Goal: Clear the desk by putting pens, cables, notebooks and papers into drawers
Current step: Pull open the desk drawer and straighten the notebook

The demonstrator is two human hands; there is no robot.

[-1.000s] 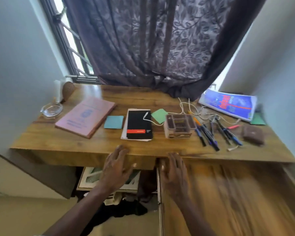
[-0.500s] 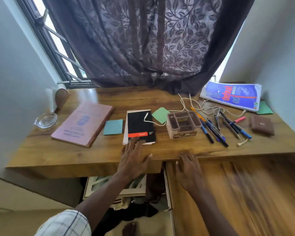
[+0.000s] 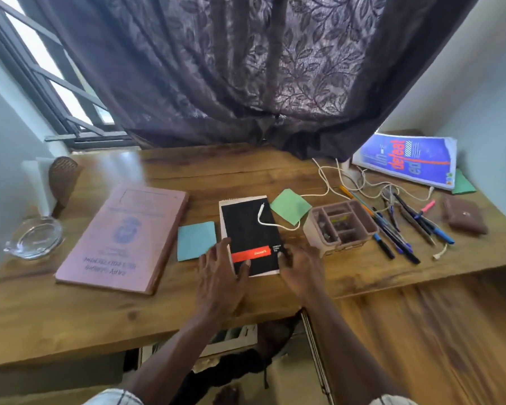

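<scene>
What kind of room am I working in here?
Probably a home study nook: a wooden desk under a dark leaf-patterned curtain, strewn with loose pens, a tangled white cable and a black red-banded notepad.

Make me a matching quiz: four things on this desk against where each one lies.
Things:
1. glass ashtray
2. black notepad
3. brown wallet
4. blue book

Places:
A. between the left hand and the right hand
B. back right corner
C. left edge of the desk
D. just right of the pens

Pairs: 1-C, 2-A, 3-D, 4-B.
</scene>
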